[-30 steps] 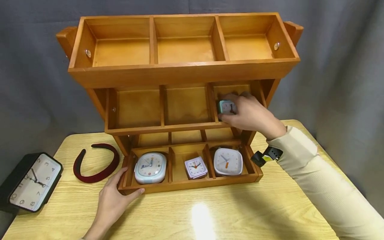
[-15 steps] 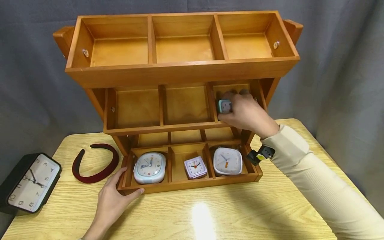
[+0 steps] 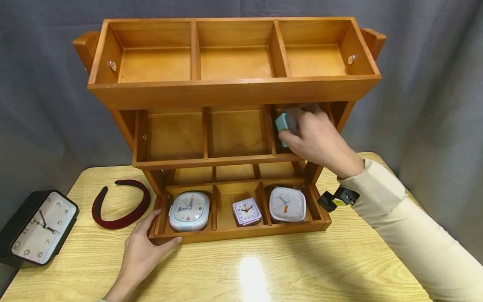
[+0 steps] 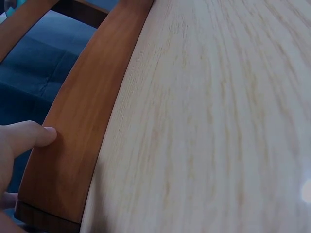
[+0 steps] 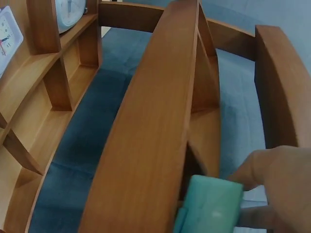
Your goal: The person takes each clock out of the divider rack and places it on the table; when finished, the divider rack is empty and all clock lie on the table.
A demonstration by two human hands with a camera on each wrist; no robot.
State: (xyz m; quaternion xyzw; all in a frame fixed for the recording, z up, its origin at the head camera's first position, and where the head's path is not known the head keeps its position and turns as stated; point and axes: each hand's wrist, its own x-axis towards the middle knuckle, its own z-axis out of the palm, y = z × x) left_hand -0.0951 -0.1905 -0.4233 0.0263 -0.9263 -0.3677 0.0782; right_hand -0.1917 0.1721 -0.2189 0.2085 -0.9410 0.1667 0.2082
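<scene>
My right hand (image 3: 320, 136) pinches a small teal alarm clock (image 3: 281, 123) between thumb and fingers, in the right compartment of the middle tray (image 3: 211, 160). The clock is tilted, its teal side showing and its face mostly hidden by the hand. In the right wrist view the teal casing (image 5: 214, 206) is close beside the tray's wooden wall. My left hand (image 3: 141, 251) grips the front left corner of the bottom tray (image 3: 241, 235), thumb on the front board. That tray holds a round-cornered white and blue clock (image 3: 189, 211), a small lilac clock (image 3: 246, 211) and a white clock (image 3: 286, 204).
Above hangs the top tray (image 3: 234, 90) of the wooden tiered box, with three bare compartments, overhanging the middle one. A dark red headband (image 3: 141, 205) and a black-framed clock (image 3: 44, 228) are on the table (image 3: 211, 272) at left. Grey curtain (image 3: 426, 84) stands behind.
The teal clock has tipped from showing its face to showing its side, and has risen slightly with my right hand. My left hand stays at the bottom tray's corner.
</scene>
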